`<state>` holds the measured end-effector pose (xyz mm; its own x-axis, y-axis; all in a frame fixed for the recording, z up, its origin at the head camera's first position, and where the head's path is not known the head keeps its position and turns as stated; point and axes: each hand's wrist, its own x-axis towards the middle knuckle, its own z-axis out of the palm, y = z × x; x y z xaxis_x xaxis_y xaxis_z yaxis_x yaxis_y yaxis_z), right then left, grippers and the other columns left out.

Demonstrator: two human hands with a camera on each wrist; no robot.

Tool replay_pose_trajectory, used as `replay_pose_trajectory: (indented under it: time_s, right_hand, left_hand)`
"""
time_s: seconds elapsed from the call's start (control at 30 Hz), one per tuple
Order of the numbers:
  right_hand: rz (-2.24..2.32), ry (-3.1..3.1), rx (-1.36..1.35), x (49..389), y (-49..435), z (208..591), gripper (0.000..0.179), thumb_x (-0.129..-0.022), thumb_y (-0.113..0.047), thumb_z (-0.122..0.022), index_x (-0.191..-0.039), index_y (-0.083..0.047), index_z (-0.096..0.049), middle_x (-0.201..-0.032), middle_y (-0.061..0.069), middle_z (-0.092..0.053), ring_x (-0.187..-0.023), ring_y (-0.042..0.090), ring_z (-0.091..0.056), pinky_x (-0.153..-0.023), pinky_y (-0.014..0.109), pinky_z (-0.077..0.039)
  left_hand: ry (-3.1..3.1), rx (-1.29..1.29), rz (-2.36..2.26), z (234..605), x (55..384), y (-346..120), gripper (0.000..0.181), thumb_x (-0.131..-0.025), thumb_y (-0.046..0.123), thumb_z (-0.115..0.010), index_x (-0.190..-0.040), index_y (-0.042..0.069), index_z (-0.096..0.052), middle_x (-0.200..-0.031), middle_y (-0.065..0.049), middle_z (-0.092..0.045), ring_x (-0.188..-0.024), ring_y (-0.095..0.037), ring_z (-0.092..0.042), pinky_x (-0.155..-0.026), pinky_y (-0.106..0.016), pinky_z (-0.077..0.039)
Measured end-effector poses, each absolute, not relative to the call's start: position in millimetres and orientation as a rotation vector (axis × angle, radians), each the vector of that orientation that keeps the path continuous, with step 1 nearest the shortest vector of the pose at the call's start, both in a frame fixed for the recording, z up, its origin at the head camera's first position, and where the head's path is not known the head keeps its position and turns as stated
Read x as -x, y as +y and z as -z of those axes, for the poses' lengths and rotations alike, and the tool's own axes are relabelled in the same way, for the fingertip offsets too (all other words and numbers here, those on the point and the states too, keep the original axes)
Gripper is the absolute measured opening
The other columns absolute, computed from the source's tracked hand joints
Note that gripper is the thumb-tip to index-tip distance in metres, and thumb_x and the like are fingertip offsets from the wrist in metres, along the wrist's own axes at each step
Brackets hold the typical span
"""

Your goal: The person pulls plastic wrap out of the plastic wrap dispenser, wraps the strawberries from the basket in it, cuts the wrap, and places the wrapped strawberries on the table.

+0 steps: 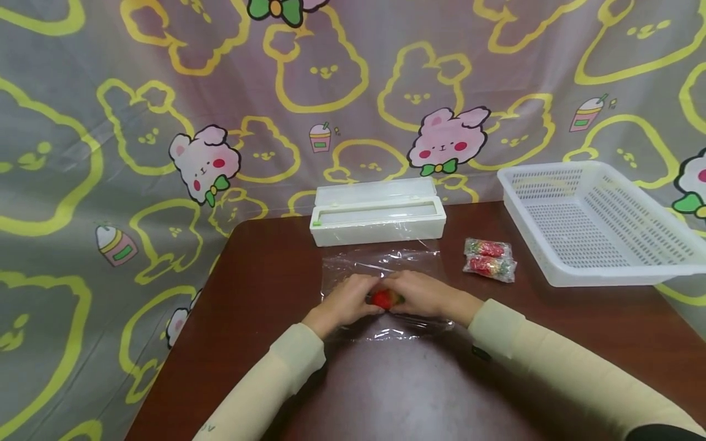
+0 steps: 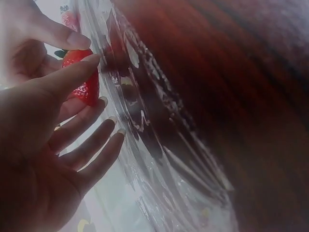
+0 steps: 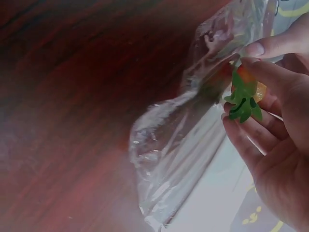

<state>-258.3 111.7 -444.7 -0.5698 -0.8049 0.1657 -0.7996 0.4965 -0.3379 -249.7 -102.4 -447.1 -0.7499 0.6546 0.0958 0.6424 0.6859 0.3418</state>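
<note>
A red strawberry [image 1: 384,299] with green leaves [image 3: 245,102] sits between my two hands, over a sheet of clear plastic film [image 1: 353,264]. My left hand [image 1: 349,300] pinches its red end between thumb and index finger, the other fingers spread apart below, as the left wrist view shows. From the other side, my right hand [image 1: 421,293] holds the leafy end with thumb and fingers. In the right wrist view the crumpled film [image 3: 164,140] lies close beside the fingertips.
Behind the film stands a white cling film box [image 1: 380,231] with its lid raised. Two wrapped strawberries [image 1: 489,267] lie to the right, near a white plastic basket [image 1: 557,272]. A patterned curtain [image 1: 364,73] hangs behind the brown table [image 1: 265,269].
</note>
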Motion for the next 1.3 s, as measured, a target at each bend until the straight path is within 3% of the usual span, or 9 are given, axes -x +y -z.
replay_pose_trajectory:
  time_s: [0.2,0.47,0.73,0.93,1.2,1.3]
  right_hand:
    - [0.577,2.705,1.413,256.8,115.3,444.2,0.050,-0.085,-0.021,-0.084,-0.129,-0.005,-0.066,-0.116,0.009,-0.069,-0.099,0.021,-0.067,-0.088,0.042,-0.057]
    - [0.404,2.833,1.329,231.7,156.2,412.6,0.057,-0.089,-0.037,-0.079,-0.132,-0.002,-0.064,-0.128,0.017,-0.064,-0.109,0.032,-0.066,-0.092,0.051,-0.055]
    - [0.138,2.837,1.498,201.6,197.5,431.7,0.032,-0.078,-0.029,-0.087,-0.102,-0.012,-0.073,-0.096,-0.001,-0.066,-0.086,0.017,-0.062,-0.073,0.040,-0.050]
    - [0.087,2.895,1.573,200.3,198.9,446.3,0.011,-0.081,-0.013,-0.081,-0.086,-0.016,-0.072,-0.082,-0.005,-0.062,-0.073,0.016,-0.060,-0.066,0.037,-0.050]
    - [0.377,2.884,1.416,196.6,206.7,443.1,0.018,-0.089,-0.008,-0.077,-0.081,-0.018,-0.064,-0.072,-0.012,-0.054,-0.062,0.006,-0.052,-0.056,0.030,-0.048]
    - [0.411,2.856,1.394,198.8,206.4,440.6,0.018,-0.089,-0.008,-0.076,-0.082,-0.018,-0.063,-0.072,-0.013,-0.055,-0.062,0.005,-0.051,-0.057,0.030,-0.048]
  left_hand:
    - [2.845,-1.113,-0.513,447.7,248.0,-104.0,0.038,-0.084,0.028,-0.087,-0.112,0.009,-0.069,-0.095,-0.002,-0.071,-0.090,-0.018,-0.065,-0.081,-0.033,-0.053]
    - [2.800,-0.986,-0.483,426.1,224.9,-137.1,0.060,-0.087,0.037,-0.083,-0.133,0.004,-0.064,-0.127,-0.010,-0.065,-0.118,-0.025,-0.062,-0.101,-0.042,-0.052]
    - [2.766,-1.006,-0.345,423.5,182.9,-185.6,0.046,-0.088,0.030,-0.082,-0.123,0.004,-0.068,-0.117,-0.008,-0.063,-0.106,-0.023,-0.061,-0.094,-0.042,-0.053]
    - [2.818,-1.120,-0.269,433.7,174.0,-191.5,0.028,-0.090,0.021,-0.080,-0.110,0.004,-0.072,-0.115,-0.010,-0.064,-0.104,-0.024,-0.063,-0.092,-0.040,-0.055]
    - [2.911,-1.079,-0.164,436.1,168.0,-186.4,0.038,-0.089,0.038,-0.080,-0.109,0.006,-0.072,-0.111,-0.009,-0.065,-0.101,-0.024,-0.063,-0.089,-0.040,-0.056]
    - [2.965,-1.082,-0.067,437.3,168.2,-179.4,0.036,-0.090,0.040,-0.079,-0.105,0.008,-0.071,-0.103,-0.008,-0.065,-0.094,-0.023,-0.064,-0.081,-0.040,-0.058]
